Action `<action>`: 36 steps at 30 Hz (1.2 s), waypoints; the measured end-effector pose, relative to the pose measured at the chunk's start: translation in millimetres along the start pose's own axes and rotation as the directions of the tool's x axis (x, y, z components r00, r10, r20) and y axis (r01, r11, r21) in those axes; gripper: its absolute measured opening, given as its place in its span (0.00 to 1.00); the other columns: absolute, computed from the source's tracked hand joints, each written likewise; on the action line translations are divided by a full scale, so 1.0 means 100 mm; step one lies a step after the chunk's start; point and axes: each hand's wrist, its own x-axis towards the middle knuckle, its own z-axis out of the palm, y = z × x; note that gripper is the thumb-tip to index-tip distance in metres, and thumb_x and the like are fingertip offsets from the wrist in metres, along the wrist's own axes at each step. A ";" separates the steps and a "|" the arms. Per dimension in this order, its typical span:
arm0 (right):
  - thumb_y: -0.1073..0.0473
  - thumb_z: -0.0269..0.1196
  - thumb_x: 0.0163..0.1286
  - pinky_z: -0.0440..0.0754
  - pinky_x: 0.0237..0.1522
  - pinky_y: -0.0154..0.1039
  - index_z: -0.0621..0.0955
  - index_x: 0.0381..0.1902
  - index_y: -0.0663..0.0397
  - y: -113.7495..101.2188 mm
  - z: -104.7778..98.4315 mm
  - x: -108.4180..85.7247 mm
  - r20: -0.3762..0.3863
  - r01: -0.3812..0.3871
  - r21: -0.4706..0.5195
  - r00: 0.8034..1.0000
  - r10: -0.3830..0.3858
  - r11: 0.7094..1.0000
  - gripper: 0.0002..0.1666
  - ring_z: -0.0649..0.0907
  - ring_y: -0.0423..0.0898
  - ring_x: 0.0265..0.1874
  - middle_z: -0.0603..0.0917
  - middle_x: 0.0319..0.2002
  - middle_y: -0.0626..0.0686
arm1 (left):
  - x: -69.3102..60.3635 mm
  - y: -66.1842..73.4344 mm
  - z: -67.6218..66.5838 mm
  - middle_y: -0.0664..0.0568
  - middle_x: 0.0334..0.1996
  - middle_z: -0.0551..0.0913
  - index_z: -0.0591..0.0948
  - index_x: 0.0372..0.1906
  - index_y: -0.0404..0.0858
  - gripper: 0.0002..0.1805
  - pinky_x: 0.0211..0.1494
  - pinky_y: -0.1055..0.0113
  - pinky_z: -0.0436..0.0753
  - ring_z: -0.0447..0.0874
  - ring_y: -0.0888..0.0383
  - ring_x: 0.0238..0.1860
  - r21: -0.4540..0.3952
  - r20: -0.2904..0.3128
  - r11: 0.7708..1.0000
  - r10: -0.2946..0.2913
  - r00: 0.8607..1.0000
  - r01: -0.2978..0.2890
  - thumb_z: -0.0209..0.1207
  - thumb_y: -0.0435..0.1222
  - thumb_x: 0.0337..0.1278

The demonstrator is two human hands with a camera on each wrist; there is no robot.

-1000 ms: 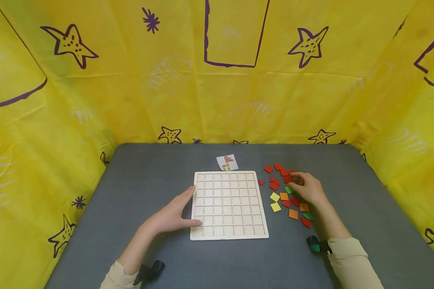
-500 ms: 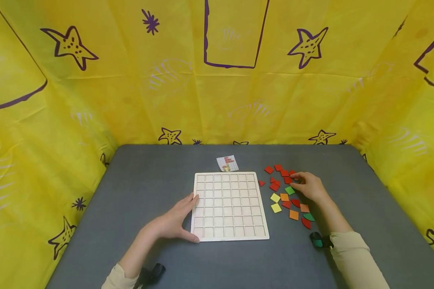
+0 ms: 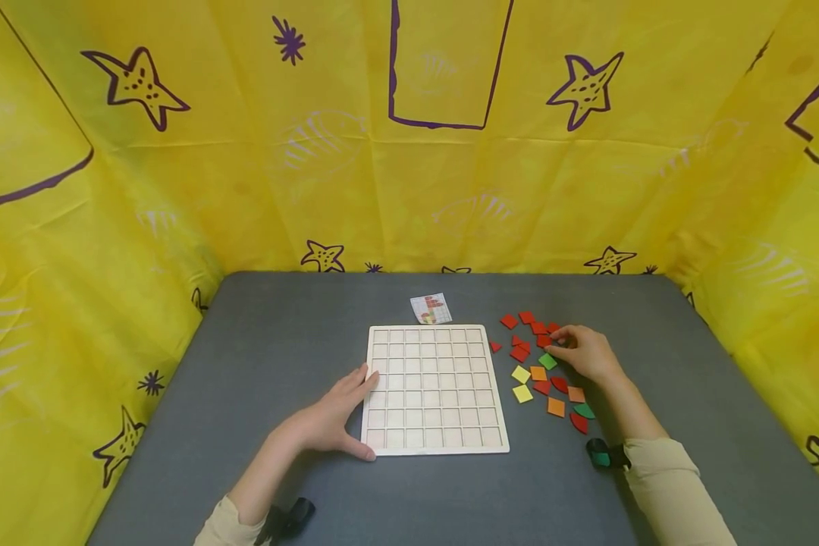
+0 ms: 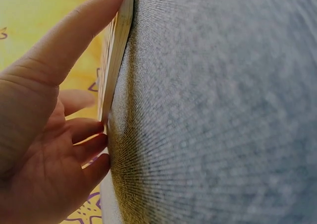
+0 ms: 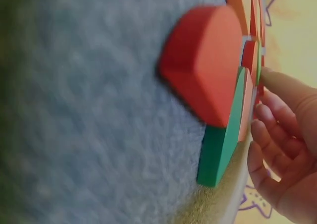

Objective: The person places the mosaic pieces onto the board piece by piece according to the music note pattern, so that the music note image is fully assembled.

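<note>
In the head view, my left hand (image 3: pixel 336 417) rests against the left side of a pale gridded board (image 3: pixel 437 390). The thumb touches its near-left corner, while the fingertips reach the left edge. The left wrist view shows that hand (image 4: pixel 47 135) beside the board's thin edge (image 4: pixel 118 60). My right hand (image 3: pixel 587 355) is at the scattered tiles, thumb and index finger apart beside a red square tile (image 3: pixel 544 341). A green tile (image 3: pixel 548 362) lies just below the thumb. In the right wrist view, that hand's (image 5: pixel 292 149) fingertips are partly hidden behind tiles.
A small printed pattern card (image 3: pixel 431 309) lies behind the board on the grey table (image 3: pixel 300 311). Yellow tiles (image 3: pixel 522 393), orange tiles (image 3: pixel 556 407) and several red ones lie right of the board. A red rounded piece (image 5: pixel 203 60) is close to the right wrist camera. Yellow cloth (image 3: pixel 409 197) surrounds the table.
My left hand has shifted slightly toward me along the board, its thumb moving from the grid to the near-left corner. The right hand stays almost in place by the red tiles.
</note>
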 end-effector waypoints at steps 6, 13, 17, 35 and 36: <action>0.48 0.70 0.62 0.74 0.33 0.42 0.84 0.44 0.60 -0.13 0.06 -0.04 -0.025 0.017 0.071 1.000 -0.015 0.997 0.21 0.77 0.47 0.29 0.83 0.36 0.54 | -0.01 0.01 0.00 0.32 0.76 0.43 0.52 0.76 0.30 0.66 0.70 0.41 0.54 0.41 0.37 0.75 0.005 0.004 1.000 -0.011 1.000 0.011 0.77 0.53 0.34; 0.45 0.69 0.62 0.77 0.32 0.39 0.84 0.46 0.54 -0.44 0.22 -0.04 -0.002 0.023 0.219 1.000 -0.023 0.975 0.21 0.79 0.47 0.32 0.86 0.39 0.52 | 0.00 0.00 0.00 0.33 0.76 0.44 0.51 0.75 0.29 0.67 0.71 0.42 0.53 0.41 0.38 0.75 0.012 -0.004 1.000 -0.004 1.000 0.004 0.77 0.53 0.34; 0.45 0.71 0.60 0.76 0.31 0.37 0.85 0.45 0.52 -0.65 0.35 0.01 -0.009 0.038 0.270 0.999 -0.038 0.962 0.21 0.79 0.46 0.32 0.86 0.36 0.49 | 0.01 0.00 0.01 0.35 0.76 0.44 0.50 0.75 0.28 0.68 0.72 0.44 0.52 0.40 0.39 0.76 0.007 0.005 1.000 -0.023 1.000 0.023 0.77 0.54 0.34; 0.52 0.73 0.59 0.76 0.37 0.39 0.85 0.39 0.52 -1.38 0.87 0.52 0.136 0.168 0.210 0.971 -0.199 0.963 0.14 0.78 0.44 0.30 0.82 0.30 0.45 | 0.00 0.01 0.01 0.34 0.76 0.44 0.50 0.75 0.27 0.68 0.72 0.43 0.52 0.40 0.39 0.76 0.013 0.010 1.000 -0.024 1.000 0.024 0.76 0.55 0.35; 0.52 0.72 0.59 0.76 0.37 0.40 0.85 0.40 0.52 -1.40 0.88 0.53 0.148 0.167 0.207 0.969 -0.200 0.964 0.14 0.78 0.44 0.31 0.82 0.30 0.45 | 0.00 0.01 0.01 0.34 0.76 0.44 0.50 0.75 0.27 0.68 0.72 0.44 0.52 0.40 0.39 0.76 0.016 0.011 1.000 -0.023 1.000 0.023 0.76 0.55 0.36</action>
